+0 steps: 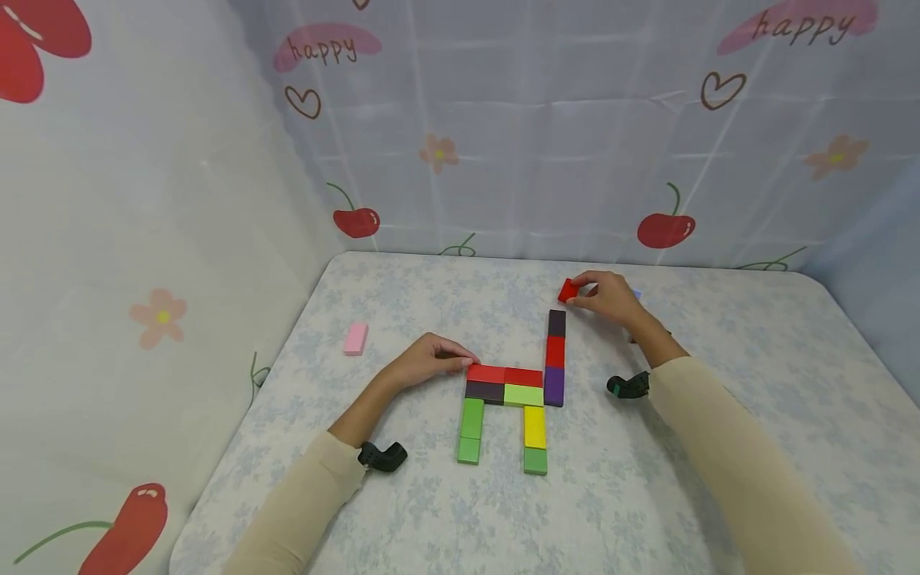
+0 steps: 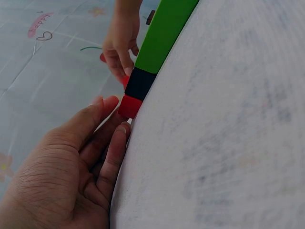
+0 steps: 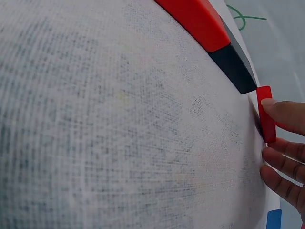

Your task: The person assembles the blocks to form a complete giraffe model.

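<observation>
My right hand (image 1: 607, 295) pinches a red block (image 1: 568, 291) between thumb and fingers, just beyond a black block (image 1: 557, 323). In the right wrist view that red block (image 3: 266, 114) is tilted beside the black block's end. The black block tops an upright column with a red block (image 1: 555, 351) and a purple block (image 1: 554, 386). My left hand (image 1: 424, 361) has its fingertips at the left end of a red block (image 1: 485, 374), fingers loosely extended. Below the red row lie a black block (image 1: 485, 391) and a lime block (image 1: 523, 395).
Two legs extend toward me: green blocks (image 1: 471, 418) on the left, a yellow block (image 1: 535, 427) above a green block (image 1: 535, 461) on the right. A pink block (image 1: 355, 339) lies apart at left. A blue block (image 1: 637, 294) is partly hidden behind my right hand.
</observation>
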Motion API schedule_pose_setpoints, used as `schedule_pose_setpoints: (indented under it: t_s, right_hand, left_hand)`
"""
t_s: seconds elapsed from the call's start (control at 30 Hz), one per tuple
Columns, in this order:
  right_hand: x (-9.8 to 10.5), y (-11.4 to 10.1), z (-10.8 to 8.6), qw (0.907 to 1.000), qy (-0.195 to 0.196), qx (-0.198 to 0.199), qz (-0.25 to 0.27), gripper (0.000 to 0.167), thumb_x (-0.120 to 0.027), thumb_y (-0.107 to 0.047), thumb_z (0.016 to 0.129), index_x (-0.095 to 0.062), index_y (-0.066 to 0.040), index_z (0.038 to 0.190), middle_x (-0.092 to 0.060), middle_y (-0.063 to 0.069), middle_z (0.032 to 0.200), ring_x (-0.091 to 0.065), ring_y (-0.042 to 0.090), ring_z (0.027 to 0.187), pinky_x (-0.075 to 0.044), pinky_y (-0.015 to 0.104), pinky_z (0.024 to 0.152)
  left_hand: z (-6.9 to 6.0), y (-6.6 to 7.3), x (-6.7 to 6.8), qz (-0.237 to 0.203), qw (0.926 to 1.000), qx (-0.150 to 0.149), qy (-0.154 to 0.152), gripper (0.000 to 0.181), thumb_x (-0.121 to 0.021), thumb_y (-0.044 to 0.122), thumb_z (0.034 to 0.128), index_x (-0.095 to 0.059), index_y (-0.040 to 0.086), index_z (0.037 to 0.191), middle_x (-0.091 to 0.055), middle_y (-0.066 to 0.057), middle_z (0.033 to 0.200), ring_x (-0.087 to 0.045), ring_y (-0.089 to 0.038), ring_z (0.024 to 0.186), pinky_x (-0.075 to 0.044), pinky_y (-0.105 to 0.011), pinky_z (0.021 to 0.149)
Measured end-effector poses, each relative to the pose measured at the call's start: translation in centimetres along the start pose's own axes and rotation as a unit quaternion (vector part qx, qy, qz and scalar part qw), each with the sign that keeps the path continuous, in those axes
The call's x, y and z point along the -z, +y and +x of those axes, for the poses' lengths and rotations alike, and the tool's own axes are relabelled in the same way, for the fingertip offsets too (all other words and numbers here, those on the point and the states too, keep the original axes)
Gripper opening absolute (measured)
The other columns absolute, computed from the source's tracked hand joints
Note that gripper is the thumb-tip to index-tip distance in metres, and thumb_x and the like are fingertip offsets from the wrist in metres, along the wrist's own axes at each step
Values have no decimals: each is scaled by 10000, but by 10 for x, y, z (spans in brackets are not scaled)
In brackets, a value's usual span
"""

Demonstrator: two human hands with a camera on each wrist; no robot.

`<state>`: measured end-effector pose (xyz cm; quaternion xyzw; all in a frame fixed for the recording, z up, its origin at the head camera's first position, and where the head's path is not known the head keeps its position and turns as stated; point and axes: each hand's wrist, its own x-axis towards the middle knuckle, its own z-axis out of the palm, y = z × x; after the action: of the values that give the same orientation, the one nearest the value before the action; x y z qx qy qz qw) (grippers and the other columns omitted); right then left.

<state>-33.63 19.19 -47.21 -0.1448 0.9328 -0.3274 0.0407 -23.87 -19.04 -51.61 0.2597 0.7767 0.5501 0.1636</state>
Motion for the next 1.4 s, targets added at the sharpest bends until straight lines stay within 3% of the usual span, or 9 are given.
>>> schedule_pose_setpoints:
  t_s: [0.17,0.3,0.53,0.73,0.83,1.4]
  right_hand:
    - [1,-2,1,9998,-96,-135,-119,468,-758,-188,929,-626,17,1327,-602,243,1295,-575,388,1059,-516,475,845]
    - [1,-1,0,9998,140,-165,10,430,-701,-207,973,-622,30,1323,-598,255,1262,-594,398,1066,-546,439,791]
    - [-4,5,1,9968,399,-289,637,451,-661,-135,1001,-554,89,1378,-675,280,1079,-697,314,758,-547,283,614]
    - [-9,5,7,9918,380,-547,1090,399,-681,-102,987,-603,78,1334,-705,258,1029,-683,173,701,-560,242,628]
    - [-11,4,9,9907,417,-707,1082,385,-701,-136,979,-638,42,1315,-706,214,994,-642,148,671,-533,224,610]
    - [-16,-6,4,9899,263,-910,1054,386,-702,-200,984,-666,-49,1337,-703,179,1018,-609,251,815,-494,272,656]
  left_hand:
    - [0,0,0,-16,10000,-60,-17,188,-717,205,972,-802,121,1117,-767,-17,1076,-643,-148,887,-507,-265,725]
    - [0,1,1,-25,10000,-79,-6,182,-718,206,971,-804,130,1113,-768,-10,1071,-635,-144,880,-501,-262,720]
    - [-1,0,0,-52,10000,-33,15,185,-713,158,972,-796,100,1127,-767,-24,1078,-624,-134,884,-489,-258,720]
    - [-1,0,1,-25,9999,-105,-25,187,-713,184,975,-798,109,1124,-767,-21,1073,-623,-135,871,-495,-261,722]
    - [-1,0,1,-23,9999,-160,-41,185,-716,207,974,-802,127,1117,-767,-14,1069,-626,-139,875,-499,-264,726]
    - [-1,0,2,3,9999,-102,-52,191,-722,219,970,-803,127,1115,-767,-18,1069,-616,-146,852,-497,-266,716]
